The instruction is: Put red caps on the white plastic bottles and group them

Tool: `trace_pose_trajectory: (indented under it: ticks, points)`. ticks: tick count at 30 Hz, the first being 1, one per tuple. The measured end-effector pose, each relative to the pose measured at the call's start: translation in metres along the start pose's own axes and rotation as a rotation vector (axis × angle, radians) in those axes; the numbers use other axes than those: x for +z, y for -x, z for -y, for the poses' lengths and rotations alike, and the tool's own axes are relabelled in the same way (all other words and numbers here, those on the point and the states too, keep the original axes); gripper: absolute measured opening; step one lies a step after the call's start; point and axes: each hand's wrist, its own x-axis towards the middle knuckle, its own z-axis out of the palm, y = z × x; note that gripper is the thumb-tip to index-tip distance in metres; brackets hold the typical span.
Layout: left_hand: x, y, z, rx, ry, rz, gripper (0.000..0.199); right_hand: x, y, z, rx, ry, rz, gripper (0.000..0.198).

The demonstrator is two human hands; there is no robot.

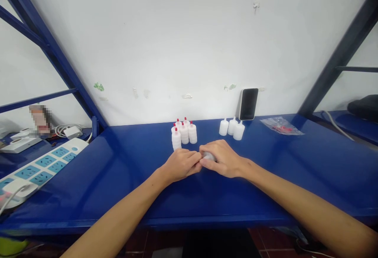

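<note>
While the right hand [222,158] is gripping a whitish bottle [210,156], apparently lying left to right, the left hand [182,164] is pinching its hidden left end.

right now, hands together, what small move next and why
Perhaps a small twist by the left hand at the hidden end of the whitish rounded object, apparently a bottle, in the right hand: red-tipped white plastic bottles stand left, three bare-nozzled white plastic bottles right.

I see one pale-grey, rounded, plastic-looking object [209,156] | gripped, mostly covered | five o'clock from view centre | tilt unclear to me
</note>
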Motion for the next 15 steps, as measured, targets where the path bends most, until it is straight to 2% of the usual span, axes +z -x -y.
trace_pose_trajectory:
  ticks: [4, 9, 12, 15]
  points:
    - [0.000, 0.004, 0.002, -0.080, 0.089, 0.095, 0.042, -0.009, -0.010, -0.001, 0.045, -0.010, -0.002, 0.041]
    - [-0.005, 0.002, -0.004, -0.166, 0.210, 0.332, 0.041, -0.027, -0.033, -0.016, 0.144, -0.040, -0.207, 0.038]
    - [-0.010, -0.001, -0.006, -0.187, 0.217, 0.385, 0.039, -0.024, -0.040, -0.027, 0.184, -0.052, -0.284, 0.037]
    - [-0.015, -0.004, -0.006, -0.206, 0.191, 0.395, 0.041, -0.014, -0.038, -0.033, 0.212, -0.030, -0.277, 0.034]
